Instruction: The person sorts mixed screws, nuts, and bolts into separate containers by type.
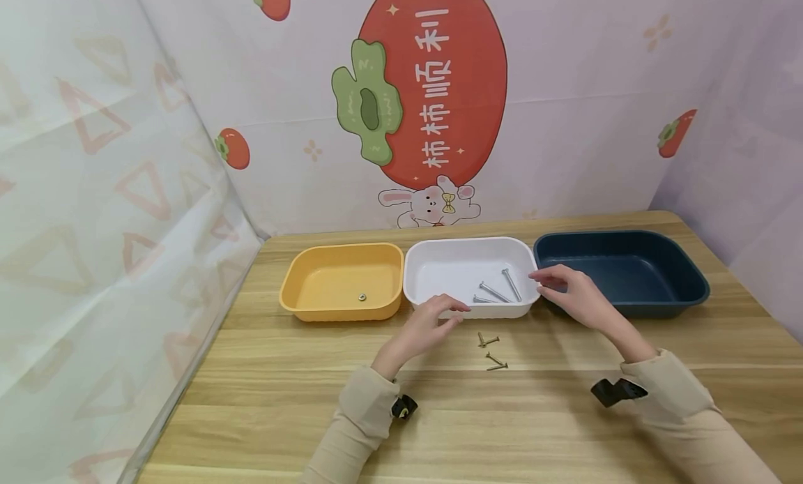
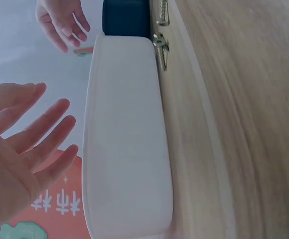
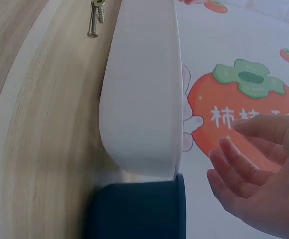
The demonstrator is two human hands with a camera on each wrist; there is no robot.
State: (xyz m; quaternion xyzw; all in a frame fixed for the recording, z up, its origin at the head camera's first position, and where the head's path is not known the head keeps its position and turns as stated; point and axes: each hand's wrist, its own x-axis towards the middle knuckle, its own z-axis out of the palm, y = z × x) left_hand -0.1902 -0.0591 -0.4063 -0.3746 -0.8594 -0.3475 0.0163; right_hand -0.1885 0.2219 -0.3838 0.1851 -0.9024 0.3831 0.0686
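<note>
A white tray (image 1: 433,275) stands mid-table with several silver bolts (image 1: 495,291) lying in its right half. My left hand (image 1: 429,323) hovers at the tray's front rim, fingers loosely extended and holding nothing; the left wrist view shows the same spread fingers (image 2: 62,127). Over the gap between the white tray and the dark blue tray (image 1: 627,306) is my right hand (image 1: 574,293), its fingers gently bent with nothing between them. Several brass-coloured screws (image 1: 495,362) lie on the wood in front of the white tray, between the two forearms.
On the left, a yellow tray (image 1: 326,285) contains a small metal nut (image 1: 362,297). All three trays stand in a row near the back edge of the wooden table (image 1: 263,400). A printed cloth (image 1: 564,156) hangs behind them, and another covers the left side.
</note>
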